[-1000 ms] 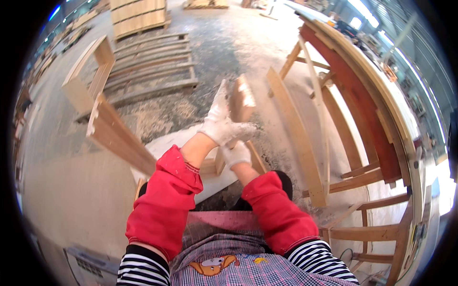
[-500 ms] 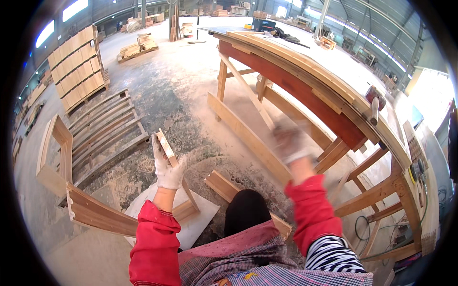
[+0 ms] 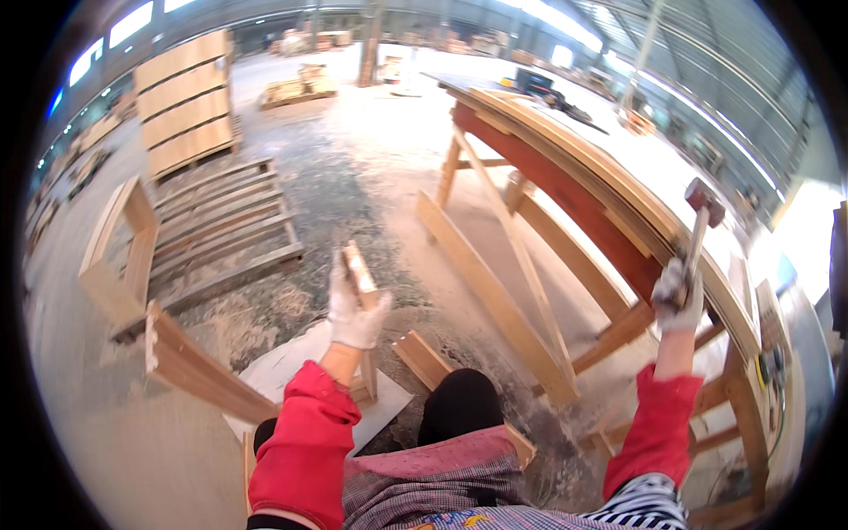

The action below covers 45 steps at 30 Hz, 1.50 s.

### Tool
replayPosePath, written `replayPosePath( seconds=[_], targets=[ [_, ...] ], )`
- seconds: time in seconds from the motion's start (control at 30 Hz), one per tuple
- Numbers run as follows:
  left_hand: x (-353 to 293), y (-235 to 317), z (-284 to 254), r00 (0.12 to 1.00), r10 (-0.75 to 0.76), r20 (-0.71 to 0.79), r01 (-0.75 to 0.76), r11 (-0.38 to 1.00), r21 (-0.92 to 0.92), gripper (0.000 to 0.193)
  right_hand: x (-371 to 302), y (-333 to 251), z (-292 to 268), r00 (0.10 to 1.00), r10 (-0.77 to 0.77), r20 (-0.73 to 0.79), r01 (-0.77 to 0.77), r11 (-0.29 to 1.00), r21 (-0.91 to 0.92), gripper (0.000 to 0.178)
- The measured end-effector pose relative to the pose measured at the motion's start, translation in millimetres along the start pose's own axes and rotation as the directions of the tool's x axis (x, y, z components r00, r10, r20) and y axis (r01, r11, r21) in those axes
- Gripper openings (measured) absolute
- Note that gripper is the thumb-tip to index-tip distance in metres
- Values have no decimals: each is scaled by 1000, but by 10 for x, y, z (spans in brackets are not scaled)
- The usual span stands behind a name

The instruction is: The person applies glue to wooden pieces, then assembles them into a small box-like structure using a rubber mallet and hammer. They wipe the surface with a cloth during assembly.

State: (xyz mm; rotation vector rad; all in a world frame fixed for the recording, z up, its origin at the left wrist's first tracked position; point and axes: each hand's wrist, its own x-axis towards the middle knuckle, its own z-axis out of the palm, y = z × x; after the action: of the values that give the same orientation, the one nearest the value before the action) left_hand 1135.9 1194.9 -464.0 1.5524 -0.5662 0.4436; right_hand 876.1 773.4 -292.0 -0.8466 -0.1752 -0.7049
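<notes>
In my gloved left hand [image 3: 355, 316] is the upper end of an upright wooden board [image 3: 360, 274], the fingers along one side and the thumb on the other. Its foot goes down to a white sheet [image 3: 375, 417] on the floor, partly behind my sleeve. Over at the bench's near end, my gloved right hand [image 3: 678, 300] is wrapped round the handle of a mallet [image 3: 705, 201], whose dark reddish head points up. A grooved wooden board [image 3: 199, 364] stands left of my left arm. Another grooved board [image 3: 424, 358] lies beside my knee.
The long wooden workbench [image 3: 548, 146] runs along the right, with a plank [image 3: 495, 296] leaning low against it. At left are an open wooden frame [image 3: 110, 287], a slatted pallet [image 3: 230, 265] and a tall board stack [image 3: 185, 110]. Dark items [image 3: 552, 88] lie on the bench's far end.
My right hand, blurred and without the mallet before, has moved right and taken hold of it off the bench. The left hand keeps its grip on the board. The whole view has shifted.
</notes>
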Motion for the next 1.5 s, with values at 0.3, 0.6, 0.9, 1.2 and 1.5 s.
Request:
replayPosePath(
  seconds=[0.3,0.6,0.9,1.2,1.5],
  targets=[
    [18,-201,-58,999,-23,-34,26,995,94,98,-390,1167,1342,927,327,-184,-357,614,-704,43],
    [-4,-107,-42,997,42,-68,-27,977,214,92,-544,1487,1822,716,577,392,450,48,-892,51],
    [-5,-80,-102,990,125,-63,-106,964,243,90,-536,1390,2197,845,494,205,94,240,-966,52],
    [18,12,-60,994,107,-26,-91,929,357,91,-294,1540,2089,824,560,88,-1,156,-988,52],
    [6,50,-48,994,108,10,-104,924,367,88,-66,1759,2059,743,645,182,207,37,-978,53]
  ],
)
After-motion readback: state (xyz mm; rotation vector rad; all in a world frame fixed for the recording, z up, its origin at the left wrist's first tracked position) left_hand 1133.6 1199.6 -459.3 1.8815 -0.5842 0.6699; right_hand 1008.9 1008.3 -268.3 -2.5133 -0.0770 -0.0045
